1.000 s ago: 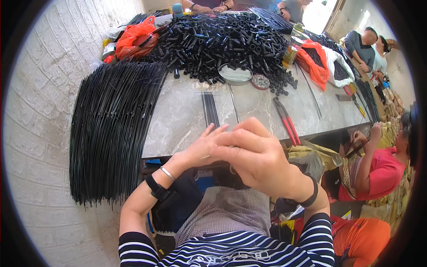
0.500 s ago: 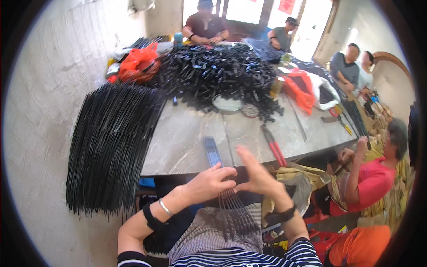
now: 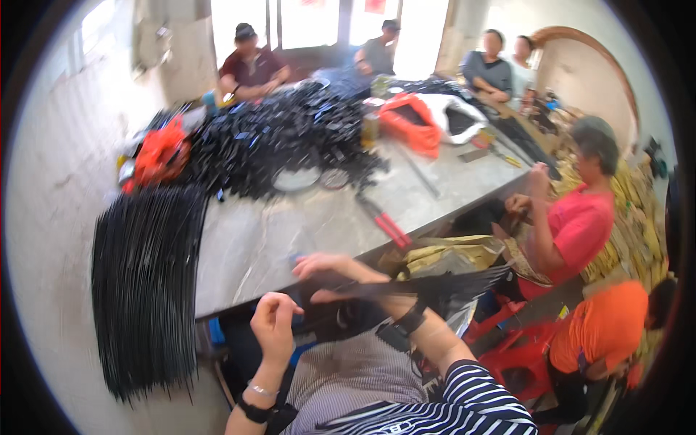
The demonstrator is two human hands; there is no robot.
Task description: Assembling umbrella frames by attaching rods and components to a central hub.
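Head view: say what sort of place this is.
Probably a small hand-assembly workshop: a heap of short black parts, a sheaf of thin black rods and red-handled pliers share one table.

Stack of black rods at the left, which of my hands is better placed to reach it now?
Probably your left hand: it is nearer the stack of black rods and looks empty, while your right hand seems to hold a black bundle.

The left hand [image 3: 274, 326] is upright at the near edge of the table [image 3: 250, 246], fingers curled inward. The right hand [image 3: 344, 270] points leftward along that edge, fingers extended, forearm slanting back away from the table.
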